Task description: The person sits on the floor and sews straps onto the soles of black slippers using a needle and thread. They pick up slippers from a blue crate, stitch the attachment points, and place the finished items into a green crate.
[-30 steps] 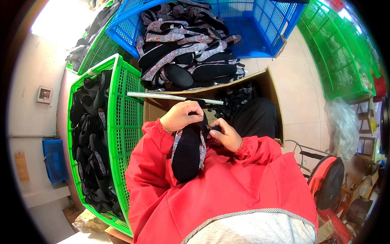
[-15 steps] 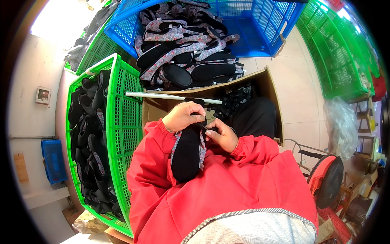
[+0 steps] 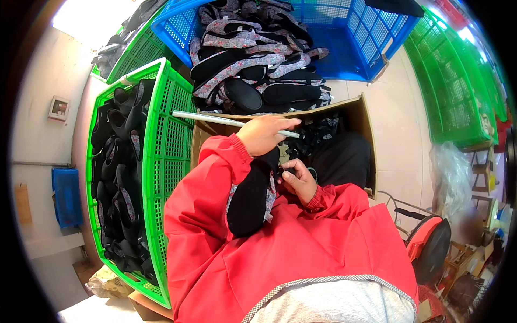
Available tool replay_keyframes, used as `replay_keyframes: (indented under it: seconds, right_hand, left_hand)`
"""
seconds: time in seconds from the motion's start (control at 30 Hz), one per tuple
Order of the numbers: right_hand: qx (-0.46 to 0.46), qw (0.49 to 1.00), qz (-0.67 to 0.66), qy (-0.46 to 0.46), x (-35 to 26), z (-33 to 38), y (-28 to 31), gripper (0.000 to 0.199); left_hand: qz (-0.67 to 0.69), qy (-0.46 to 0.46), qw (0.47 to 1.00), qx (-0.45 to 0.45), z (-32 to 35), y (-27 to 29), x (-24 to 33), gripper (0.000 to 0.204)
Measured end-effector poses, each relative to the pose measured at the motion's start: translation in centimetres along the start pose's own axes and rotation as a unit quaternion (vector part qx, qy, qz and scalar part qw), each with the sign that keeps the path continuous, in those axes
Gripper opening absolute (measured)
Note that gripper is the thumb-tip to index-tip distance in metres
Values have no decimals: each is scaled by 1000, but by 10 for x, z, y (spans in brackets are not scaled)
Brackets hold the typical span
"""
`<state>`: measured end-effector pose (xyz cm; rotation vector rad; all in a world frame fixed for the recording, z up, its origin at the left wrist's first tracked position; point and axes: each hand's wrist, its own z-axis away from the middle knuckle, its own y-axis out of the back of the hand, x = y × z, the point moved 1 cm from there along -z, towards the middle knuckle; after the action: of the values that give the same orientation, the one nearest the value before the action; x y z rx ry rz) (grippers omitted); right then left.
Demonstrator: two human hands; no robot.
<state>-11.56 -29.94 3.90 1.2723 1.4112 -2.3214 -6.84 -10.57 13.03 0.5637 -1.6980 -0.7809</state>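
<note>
A slipper (image 3: 247,204) with a black sole and floral fabric sides lies sole up against my red jacket, its long axis pointing away from me. My left hand (image 3: 264,134) is above its far end, fingers stretched to the right and open, crossing a pale metal bar (image 3: 207,118). Closed at the slipper's right edge, my right hand (image 3: 299,183) has thumb and fingers pinched together. Something small and dark shows at those fingertips, too small to name. The left hand and sleeve hide part of the slipper's far end.
An open cardboard box (image 3: 369,126) with dark pieces inside stands before me, below the bar. Beyond it, similar slippers (image 3: 242,97) spill from a blue crate (image 3: 371,54). A green crate (image 3: 161,177) of dark slippers is at my left; green crates (image 3: 449,81) stand far right.
My left hand has lifted off the slipper's far end and moved right, its fingers straightening. The right hand has stayed near the slipper's edge. The whole view has shifted slightly.
</note>
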Motion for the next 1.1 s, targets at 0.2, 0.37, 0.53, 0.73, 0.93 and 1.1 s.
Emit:
replay_keyframes:
  seconds: [0.2,0.37,0.53,0.73,0.93,1.1]
  right_hand:
    - [41,998,56,1,1,4,6,32]
    - [58,990,119,46,12,-1,13,37]
    - [58,986,143,68,7,-2,6,41]
    - [62,981,172,60,9,-5,1,44]
    - [110,958,260,56,12,-8,-1,34]
    - [123,960,250,40,18,-9,5,27]
  left_hand:
    - [-129,75,987,67,-6,24,-16,5]
    - [-17,159,976,151,39,43,-26,12]
    - [172,268,946,57,105,38,-33,12]
    - [417,327,841,104,145,-5,-23,31]
    - [573,311,742,153,148,-11,-10,26]
    - [609,297,721,145,151,-10,-9,29]
